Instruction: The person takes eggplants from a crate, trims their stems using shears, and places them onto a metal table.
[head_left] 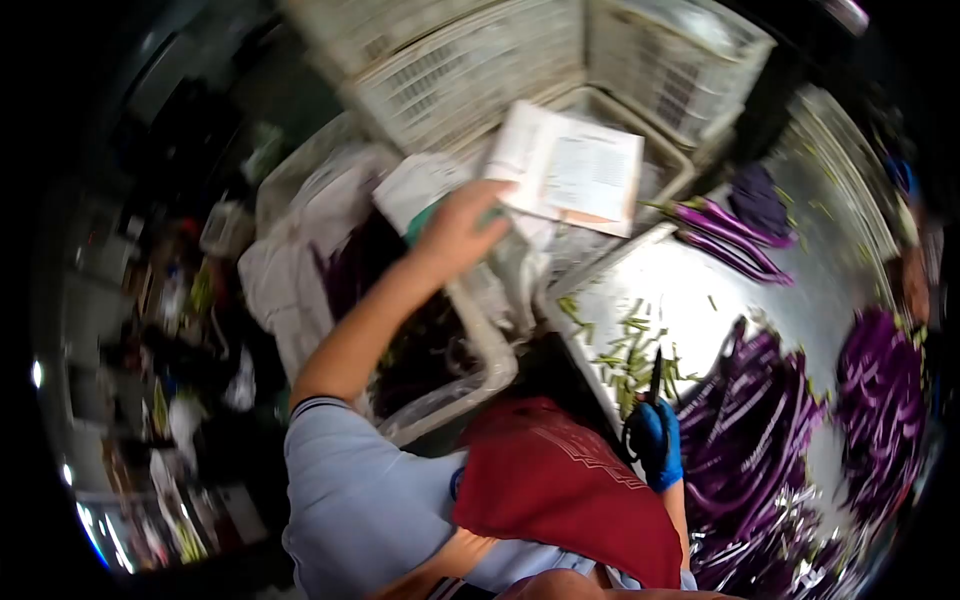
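Observation:
My left hand [460, 232], bare and blurred, reaches up beside the near-left edge of a printed white card [590, 175]. Whether its fingers grip the card or only pass over it cannot be made out. Under that hand lie something green and crumpled plastic. My right hand [656, 445], in a blue glove, is closed round dark scissors [656, 380], whose blades point up over cut green stem pieces [632, 350] on a metal tray [625, 270]. A big heap of purple eggplants [745, 430] lies right of this hand.
A few eggplants [735, 240] rest at the tray's top, near a dark purple bundle [758, 200]. Another eggplant pile [880, 400] is at far right. Plastic crates [480, 70] stand at the back. A lined bin [485, 385] holds dark contents at left. Part of another person [915, 280] shows at the right edge.

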